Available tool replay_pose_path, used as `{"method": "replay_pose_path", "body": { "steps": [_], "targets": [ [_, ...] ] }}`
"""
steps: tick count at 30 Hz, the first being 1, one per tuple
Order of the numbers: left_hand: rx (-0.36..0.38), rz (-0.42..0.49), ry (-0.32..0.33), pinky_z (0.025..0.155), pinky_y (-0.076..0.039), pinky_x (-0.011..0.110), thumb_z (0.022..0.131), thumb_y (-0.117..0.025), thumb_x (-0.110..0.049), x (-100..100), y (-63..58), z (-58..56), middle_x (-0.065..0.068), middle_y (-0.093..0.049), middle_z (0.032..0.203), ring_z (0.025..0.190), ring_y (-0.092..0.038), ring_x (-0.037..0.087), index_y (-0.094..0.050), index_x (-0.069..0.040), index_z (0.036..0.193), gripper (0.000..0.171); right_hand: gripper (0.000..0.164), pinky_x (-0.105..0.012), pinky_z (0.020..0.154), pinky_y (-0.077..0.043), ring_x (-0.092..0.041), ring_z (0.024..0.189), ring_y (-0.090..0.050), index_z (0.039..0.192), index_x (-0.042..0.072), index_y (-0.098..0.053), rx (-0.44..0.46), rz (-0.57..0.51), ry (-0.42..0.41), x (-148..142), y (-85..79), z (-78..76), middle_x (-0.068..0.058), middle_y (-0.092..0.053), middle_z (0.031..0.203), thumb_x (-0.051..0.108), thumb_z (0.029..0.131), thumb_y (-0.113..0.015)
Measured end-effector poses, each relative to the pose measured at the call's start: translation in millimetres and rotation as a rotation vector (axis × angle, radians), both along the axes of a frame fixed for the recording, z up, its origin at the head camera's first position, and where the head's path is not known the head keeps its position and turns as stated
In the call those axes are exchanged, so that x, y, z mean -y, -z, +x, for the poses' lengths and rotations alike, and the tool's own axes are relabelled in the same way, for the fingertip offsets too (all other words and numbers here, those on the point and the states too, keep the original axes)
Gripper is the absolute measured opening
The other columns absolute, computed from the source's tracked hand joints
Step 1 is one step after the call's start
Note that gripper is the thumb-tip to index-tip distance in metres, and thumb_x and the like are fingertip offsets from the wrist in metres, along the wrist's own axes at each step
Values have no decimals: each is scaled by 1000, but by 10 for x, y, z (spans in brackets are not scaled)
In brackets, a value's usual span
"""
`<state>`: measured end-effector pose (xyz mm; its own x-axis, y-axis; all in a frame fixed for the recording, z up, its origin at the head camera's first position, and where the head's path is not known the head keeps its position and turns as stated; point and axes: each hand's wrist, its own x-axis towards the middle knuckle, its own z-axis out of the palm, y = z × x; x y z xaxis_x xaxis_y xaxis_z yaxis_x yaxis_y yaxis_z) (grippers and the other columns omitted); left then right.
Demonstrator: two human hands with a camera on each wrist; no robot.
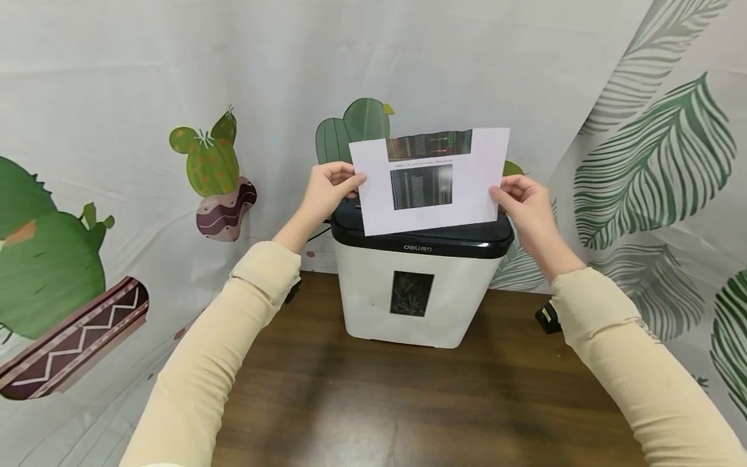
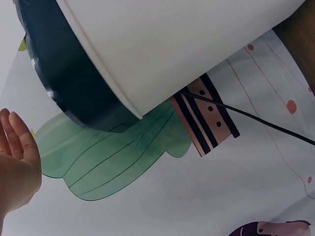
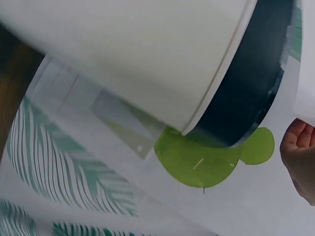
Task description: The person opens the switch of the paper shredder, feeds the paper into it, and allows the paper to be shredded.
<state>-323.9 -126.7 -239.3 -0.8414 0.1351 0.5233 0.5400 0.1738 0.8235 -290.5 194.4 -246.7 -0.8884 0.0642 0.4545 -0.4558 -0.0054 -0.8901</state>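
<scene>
A white sheet of paper [image 1: 473, 188] with dark printed pictures is held above a paper shredder [image 1: 362, 285]. My left hand [image 1: 328, 189] pinches its left edge between thumb and fingers. At the opposite edge, my right hand [image 1: 525, 202] pinches the paper the same way. The sheet tilts slightly and hides much of the shredder's black top. In the left wrist view, the left hand [image 2: 19, 164] shows beside the shredder's dark lid [image 2: 74, 73]. The right wrist view has the right hand [image 3: 301, 157] at the sheet's corner [image 3: 307, 73].
The shredder stands on a brown wooden table [image 1: 350, 402] near its back edge. Shreds show through its dark front window [image 1: 412, 294]. A black cable [image 2: 256, 118] runs from behind the shredder. A white curtain [image 1: 280, 52] printed with cacti and leaves hangs behind.
</scene>
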Motion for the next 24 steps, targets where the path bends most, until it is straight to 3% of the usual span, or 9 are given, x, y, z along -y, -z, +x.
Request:
{"method": "replay_pose_path", "body": {
  "steps": [6, 9, 13, 18, 24],
  "targets": [
    [-12, 6, -40, 67, -53, 21, 87, -66, -8, -54, -85, -33, -15, -61, 71, 68, -59, 2, -64, 5, 91, 14, 17, -9, 62, -42, 2, 68, -51, 80, 16, -64, -78, 224, 148, -17, -4, -50, 19, -58, 69, 1, 88, -61],
    [-21, 12, -60, 69, -53, 24, 88, -65, -8, -81, -121, -51, -14, -60, 71, 68, -58, 3, -64, 6, 92, 15, 5, -10, 63, -41, 3, 69, -50, 87, 5, -65, -84, 336, 216, -19, -19, -67, 23, -55, 70, 6, 90, -60],
    [-33, 15, -72, 70, -52, 25, 89, -63, -7, -139, -145, -76, -14, -58, 70, 68, -57, 8, -63, 10, 94, 17, 20, -9, 65, -39, 6, 70, -48, 95, -10, -62, -98, 453, 272, -51, -25, -81, 28, -51, 70, 10, 91, -60],
    [-21, 9, -70, 67, -47, 17, 90, -61, -6, -186, -130, -73, -12, -58, 72, 72, -58, 16, -63, 11, 99, 19, 23, -7, 66, -39, 10, 67, -46, 93, -13, -62, -120, 512, 296, -86, 1, -84, 31, -47, 68, 9, 91, -61],
    [-8, -3, -88, 68, -49, 17, 91, -60, -8, -216, -100, -62, -3, -62, 78, 68, -55, 4, -62, 10, 100, 20, 22, -6, 67, -39, 11, 67, -47, 94, -12, -64, -129, 519, 289, -110, 59, -93, 30, -47, 69, 9, 90, -62]
  ]
}}
